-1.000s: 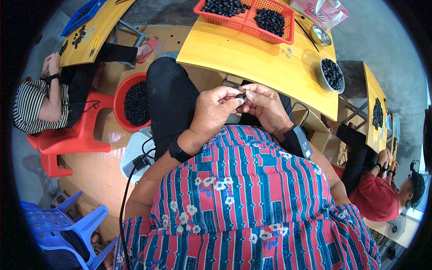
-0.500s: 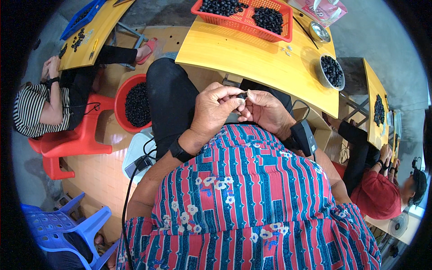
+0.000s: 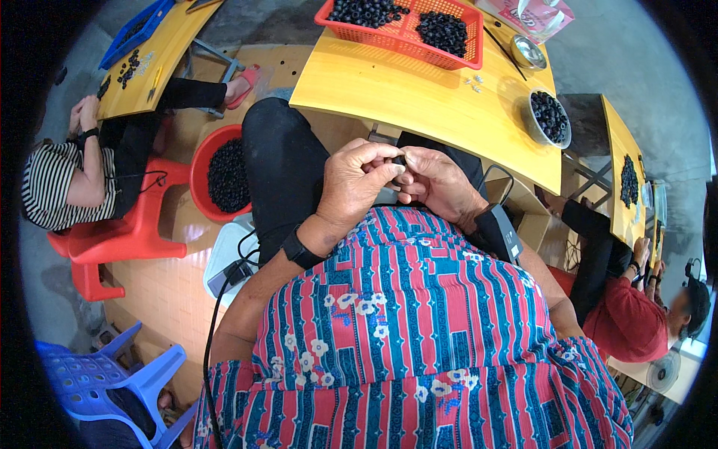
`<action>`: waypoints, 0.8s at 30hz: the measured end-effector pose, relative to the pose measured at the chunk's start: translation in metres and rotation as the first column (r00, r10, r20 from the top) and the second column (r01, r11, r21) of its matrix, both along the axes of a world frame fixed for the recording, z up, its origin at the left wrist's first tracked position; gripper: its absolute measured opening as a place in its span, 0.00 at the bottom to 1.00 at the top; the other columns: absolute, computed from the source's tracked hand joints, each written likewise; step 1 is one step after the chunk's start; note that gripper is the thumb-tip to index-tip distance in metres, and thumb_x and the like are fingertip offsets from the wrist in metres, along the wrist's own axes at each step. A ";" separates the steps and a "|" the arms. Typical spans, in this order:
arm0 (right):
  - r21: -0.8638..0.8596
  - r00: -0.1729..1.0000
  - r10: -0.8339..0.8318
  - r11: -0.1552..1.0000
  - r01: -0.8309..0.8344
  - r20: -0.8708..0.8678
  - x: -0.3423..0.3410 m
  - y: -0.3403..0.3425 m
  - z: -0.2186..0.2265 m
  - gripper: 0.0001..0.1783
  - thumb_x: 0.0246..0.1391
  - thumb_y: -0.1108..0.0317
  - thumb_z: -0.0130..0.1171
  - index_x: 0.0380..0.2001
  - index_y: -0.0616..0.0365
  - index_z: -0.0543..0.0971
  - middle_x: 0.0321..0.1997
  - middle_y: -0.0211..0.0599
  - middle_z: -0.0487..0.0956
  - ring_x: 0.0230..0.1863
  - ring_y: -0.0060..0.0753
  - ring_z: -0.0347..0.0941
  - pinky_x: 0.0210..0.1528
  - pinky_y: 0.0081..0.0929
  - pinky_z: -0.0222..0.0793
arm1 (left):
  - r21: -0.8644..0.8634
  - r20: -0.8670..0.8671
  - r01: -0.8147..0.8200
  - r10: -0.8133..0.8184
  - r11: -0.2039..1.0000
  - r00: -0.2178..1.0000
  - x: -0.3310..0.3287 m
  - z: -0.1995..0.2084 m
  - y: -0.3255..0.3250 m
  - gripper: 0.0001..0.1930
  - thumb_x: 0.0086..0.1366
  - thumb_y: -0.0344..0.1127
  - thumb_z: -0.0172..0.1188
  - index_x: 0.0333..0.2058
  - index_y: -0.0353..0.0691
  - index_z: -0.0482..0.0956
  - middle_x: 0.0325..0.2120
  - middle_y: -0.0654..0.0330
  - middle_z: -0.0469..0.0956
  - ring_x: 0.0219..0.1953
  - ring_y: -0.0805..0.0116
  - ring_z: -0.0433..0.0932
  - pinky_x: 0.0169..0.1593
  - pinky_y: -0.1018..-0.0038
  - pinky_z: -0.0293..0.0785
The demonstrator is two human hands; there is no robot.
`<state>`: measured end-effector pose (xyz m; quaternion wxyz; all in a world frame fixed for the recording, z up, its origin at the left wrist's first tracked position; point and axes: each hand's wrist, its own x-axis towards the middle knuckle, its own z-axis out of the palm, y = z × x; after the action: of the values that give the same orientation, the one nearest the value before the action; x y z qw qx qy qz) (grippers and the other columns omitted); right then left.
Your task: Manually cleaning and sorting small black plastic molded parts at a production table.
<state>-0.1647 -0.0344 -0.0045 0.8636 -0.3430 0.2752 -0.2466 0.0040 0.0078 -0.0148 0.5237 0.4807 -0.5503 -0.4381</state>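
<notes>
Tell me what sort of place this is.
Probably a hand-work workshop: a red perforated plastic basket and a round red plastic tub hold small black parts, and a person in a striped top sits at a yellow table.

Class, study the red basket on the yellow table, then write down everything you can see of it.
The red basket looks like plastic, with small holes through its walls. It is roughly rectangular, and a partition splits it into two compartments. Each holds a heap of small black pieces; many in the left one look ring-shaped. It stands upright on the far part of the yellow table, slightly slanted in view. The picture's top edge cuts off its far side.
</notes>
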 end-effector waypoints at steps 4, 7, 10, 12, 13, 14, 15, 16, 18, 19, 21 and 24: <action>-0.136 1.000 0.012 0.991 -0.016 -0.029 0.000 0.000 -0.003 0.14 0.60 0.57 0.48 0.32 0.57 0.71 0.24 0.23 0.64 0.22 0.16 0.58 0.30 0.20 0.65 | 0.022 -0.007 0.031 -0.031 0.999 1.000 0.000 -0.002 -0.001 0.11 0.54 0.25 0.62 0.38 0.36 0.79 0.24 0.66 0.71 0.28 0.81 0.68 0.31 0.83 0.68; -0.253 0.997 -0.006 0.967 -0.012 -0.072 -0.001 0.001 -0.003 0.13 0.60 0.57 0.47 0.33 0.56 0.70 0.25 0.23 0.64 0.23 0.16 0.58 0.30 0.18 0.65 | 0.124 -0.321 0.184 -0.136 0.975 0.937 -0.002 0.000 0.000 0.16 0.59 0.30 0.60 0.46 0.34 0.75 0.27 0.65 0.72 0.29 0.81 0.70 0.32 0.84 0.70; -0.403 0.984 -0.036 0.914 -0.038 -0.172 0.001 0.004 0.006 0.14 0.61 0.57 0.46 0.34 0.57 0.70 0.27 0.25 0.67 0.25 0.17 0.61 0.29 0.17 0.64 | 0.172 -0.281 0.215 -0.161 0.961 0.946 0.000 -0.003 -0.001 0.21 0.63 0.34 0.56 0.53 0.32 0.68 0.30 0.64 0.73 0.31 0.81 0.72 0.32 0.85 0.71; -0.479 0.970 -0.058 0.876 -0.064 -0.236 0.001 0.005 0.006 0.14 0.61 0.57 0.45 0.35 0.58 0.70 0.28 0.26 0.69 0.26 0.18 0.62 0.30 0.17 0.64 | 0.193 -0.288 0.258 -0.197 0.947 0.937 -0.002 0.000 -0.001 0.22 0.64 0.35 0.55 0.54 0.31 0.66 0.31 0.63 0.74 0.31 0.80 0.72 0.31 0.85 0.71; -0.587 0.953 -0.102 0.805 -0.090 -0.285 0.000 0.005 0.004 0.14 0.61 0.58 0.45 0.36 0.58 0.70 0.29 0.28 0.70 0.27 0.19 0.64 0.30 0.18 0.64 | 0.211 -0.295 0.300 -0.232 0.930 0.927 -0.003 0.002 -0.001 0.22 0.64 0.36 0.53 0.54 0.31 0.65 0.32 0.63 0.74 0.31 0.80 0.73 0.31 0.85 0.71; -0.682 0.933 -0.150 0.721 -0.123 -0.328 0.000 0.005 0.002 0.14 0.61 0.58 0.45 0.38 0.59 0.70 0.30 0.30 0.72 0.27 0.21 0.66 0.30 0.18 0.65 | 0.211 -0.295 0.302 -0.233 0.930 0.926 -0.003 0.002 -0.001 0.22 0.64 0.36 0.53 0.54 0.31 0.65 0.32 0.63 0.74 0.31 0.80 0.73 0.31 0.85 0.71; -0.682 0.932 -0.151 0.721 -0.123 -0.328 0.000 0.004 0.003 0.14 0.61 0.58 0.45 0.38 0.59 0.70 0.30 0.30 0.72 0.27 0.21 0.66 0.30 0.18 0.65 | 0.195 -0.317 0.318 -0.247 0.928 0.916 -0.004 0.002 -0.002 0.22 0.64 0.36 0.53 0.54 0.31 0.65 0.32 0.62 0.74 0.31 0.80 0.73 0.31 0.85 0.71; -0.726 0.922 -0.174 0.672 -0.146 -0.347 0.000 0.004 0.004 0.14 0.61 0.59 0.45 0.39 0.60 0.70 0.29 0.31 0.72 0.28 0.22 0.67 0.31 0.19 0.65 | 0.180 -0.338 0.332 -0.258 0.926 0.905 -0.004 0.002 -0.001 0.21 0.64 0.36 0.53 0.54 0.31 0.66 0.33 0.62 0.74 0.31 0.80 0.73 0.30 0.85 0.71; -0.764 0.910 -0.198 0.623 -0.169 -0.363 0.000 0.004 0.005 0.14 0.61 0.60 0.45 0.39 0.60 0.70 0.28 0.33 0.72 0.28 0.23 0.68 0.31 0.20 0.66 | 0.167 -0.325 0.325 -0.259 0.931 0.910 -0.004 0.001 -0.001 0.21 0.65 0.36 0.52 0.53 0.31 0.66 0.32 0.62 0.74 0.30 0.81 0.72 0.30 0.85 0.70; -0.771 0.907 -0.208 0.614 -0.171 -0.366 0.001 0.005 0.006 0.14 0.61 0.60 0.46 0.39 0.60 0.70 0.27 0.34 0.72 0.28 0.23 0.68 0.31 0.21 0.66 | 0.148 -0.310 0.317 -0.260 0.937 0.914 -0.004 0.002 0.000 0.20 0.65 0.36 0.52 0.53 0.32 0.67 0.32 0.63 0.74 0.29 0.81 0.72 0.29 0.86 0.70; -0.777 0.904 -0.218 0.606 -0.172 -0.369 0.001 0.006 0.006 0.13 0.60 0.60 0.46 0.39 0.59 0.70 0.27 0.35 0.73 0.27 0.23 0.68 0.31 0.21 0.66 | 0.152 -0.281 0.311 -0.260 0.938 0.924 -0.002 0.003 0.002 0.20 0.65 0.36 0.52 0.53 0.32 0.67 0.32 0.63 0.74 0.28 0.81 0.72 0.29 0.86 0.70; -0.751 0.902 -0.221 0.643 -0.152 -0.372 0.001 0.007 0.002 0.13 0.60 0.60 0.46 0.39 0.59 0.70 0.27 0.34 0.73 0.27 0.24 0.69 0.30 0.22 0.67 | 0.148 -0.248 0.289 -0.248 0.946 0.937 -0.003 0.002 0.003 0.20 0.65 0.36 0.52 0.52 0.32 0.67 0.31 0.63 0.74 0.26 0.82 0.70 0.28 0.86 0.69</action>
<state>-0.1634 -0.0270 -0.0029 0.5488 -0.7150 0.3353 -0.2741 0.0010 0.0104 -0.0125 0.4717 0.3936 -0.5053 -0.6060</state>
